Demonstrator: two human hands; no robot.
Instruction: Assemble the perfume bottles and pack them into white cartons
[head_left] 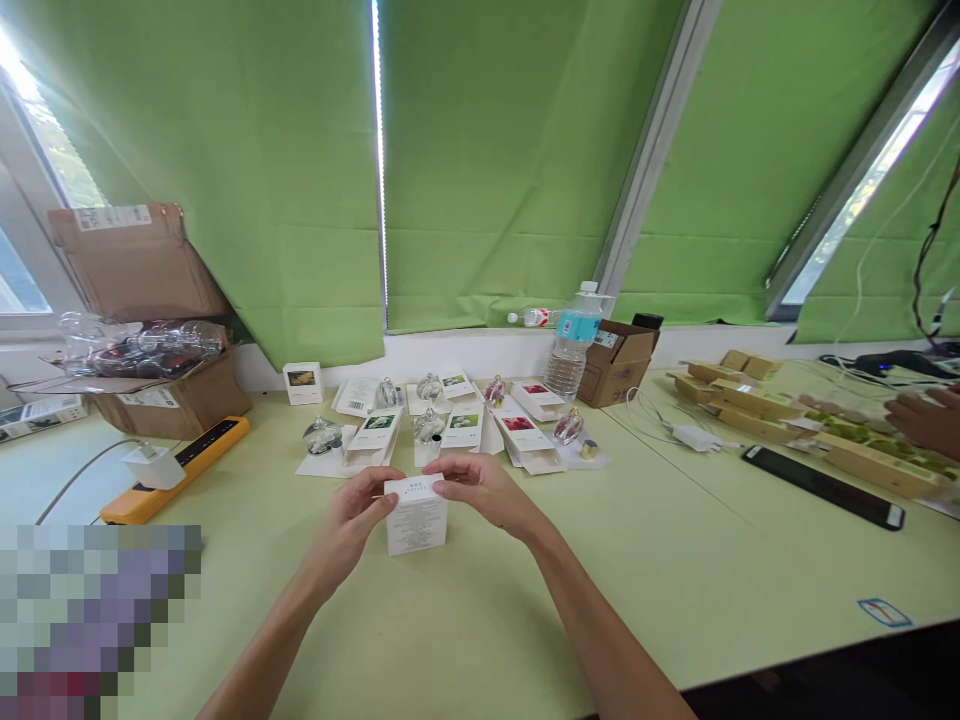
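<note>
A small white carton [417, 525] with fine print on its front stands upright on the pale green table. My left hand [358, 515] pinches its top left edge, thumb in front. On the top right edge, my right hand [484, 490] grips with thumb and fingers closed. The carton's top panel looks closed. Just behind it lie opened white boxes with green pictures [463, 428] and others with red pictures [523, 432]. Among them sit clear glass bottles [323, 436] and a pinkish glass bottle [568, 428].
At left are an orange power strip [202, 455] with a white plug and an open cardboard box [169, 395]. A water bottle [570, 350] stands behind. On the right lie a black phone-like slab [821, 485], cardboard trays [757, 400] and another person's hand [930, 418].
</note>
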